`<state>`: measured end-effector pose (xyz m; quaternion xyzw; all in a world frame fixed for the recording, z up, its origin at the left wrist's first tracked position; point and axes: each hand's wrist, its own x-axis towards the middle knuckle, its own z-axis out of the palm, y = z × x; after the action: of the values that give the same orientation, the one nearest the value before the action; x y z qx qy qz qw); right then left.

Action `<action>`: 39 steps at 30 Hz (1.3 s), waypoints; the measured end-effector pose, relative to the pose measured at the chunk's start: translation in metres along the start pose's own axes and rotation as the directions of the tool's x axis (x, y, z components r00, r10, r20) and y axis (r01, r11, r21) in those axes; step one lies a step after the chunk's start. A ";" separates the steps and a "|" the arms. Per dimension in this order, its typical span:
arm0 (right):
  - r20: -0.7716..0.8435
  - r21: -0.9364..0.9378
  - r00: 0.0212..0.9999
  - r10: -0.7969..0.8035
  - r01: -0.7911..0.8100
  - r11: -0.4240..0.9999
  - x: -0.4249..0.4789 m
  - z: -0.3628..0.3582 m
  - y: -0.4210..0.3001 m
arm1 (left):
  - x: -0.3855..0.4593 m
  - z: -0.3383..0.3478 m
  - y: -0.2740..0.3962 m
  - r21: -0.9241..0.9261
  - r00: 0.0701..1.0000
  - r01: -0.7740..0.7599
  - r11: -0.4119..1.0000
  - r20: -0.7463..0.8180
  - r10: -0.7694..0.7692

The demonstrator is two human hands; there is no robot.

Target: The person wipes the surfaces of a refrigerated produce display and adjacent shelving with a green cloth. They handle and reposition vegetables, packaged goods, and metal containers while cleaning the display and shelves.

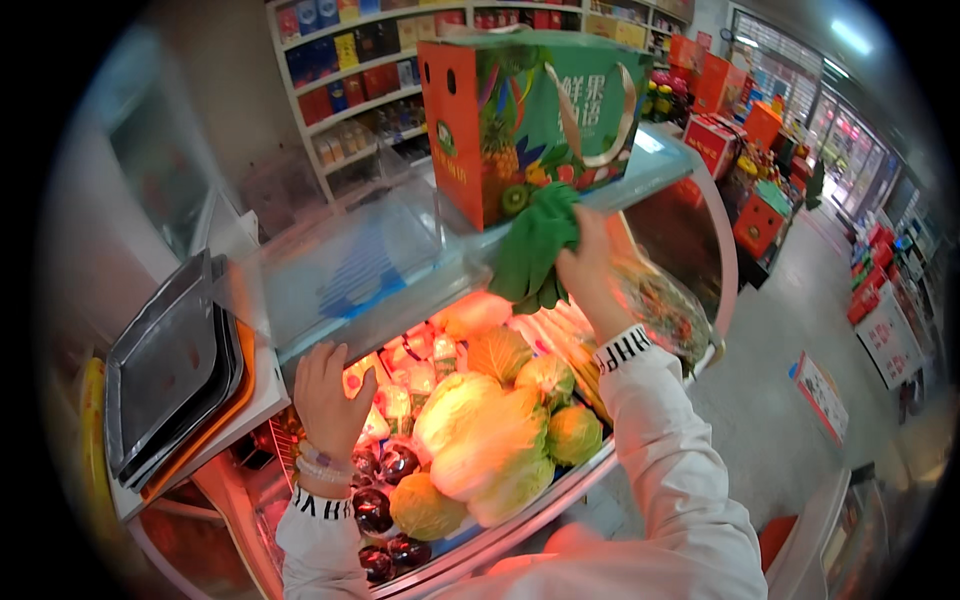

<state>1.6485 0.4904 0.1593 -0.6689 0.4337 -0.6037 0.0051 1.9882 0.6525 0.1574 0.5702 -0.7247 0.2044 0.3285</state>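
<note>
My right hand holds a bunched green cloth at the front edge of a glass display case's top. My left hand holds nothing; its fingertips lie at the left part of that edge, with the thumb spread. Below and between my arms, red-lit vegetables lie in the case: a large Chinese cabbage, round cabbages, dark purple eggplants and several wrapped packs. Just behind the cloth, a green and orange fruit gift box with ribbon handles stands on the glass.
Stacked metal trays and an orange tray lie on a white ledge at left. A bagged bunch of greens is at the case's right end. Shelves of boxed goods line the back. Red gift boxes flank the grey floor.
</note>
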 end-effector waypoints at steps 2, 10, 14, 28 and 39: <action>-0.186 0.234 0.982 0.042 0.003 0.972 0.025 -0.014 0.012 | 0.032 -0.012 0.033 0.067 0.984 -0.067 0.996 -0.160 0.077; -0.408 0.049 0.885 -0.225 0.268 0.962 0.141 -0.050 0.054 | 0.265 -0.006 0.152 -0.132 0.892 -0.261 0.956 -0.412 0.186; -0.389 0.196 0.917 -0.091 0.179 0.964 0.190 -0.030 0.076 | 0.348 0.016 0.156 -0.182 0.996 0.051 0.982 -0.065 -0.064; -0.171 0.108 0.961 -0.219 0.239 0.965 0.193 -0.018 0.123 | 0.346 0.023 0.177 0.077 0.998 -0.054 0.996 -0.011 0.055; 0.636 -0.174 0.698 -0.330 0.545 0.820 0.296 -0.038 -0.041 | 0.348 0.030 0.140 -0.214 0.988 0.146 0.966 0.083 -0.131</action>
<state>1.6102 0.3618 0.4289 -0.8942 0.3359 -0.2668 -0.1282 1.7994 0.4288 0.3946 0.5862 -0.7121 0.0801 0.3780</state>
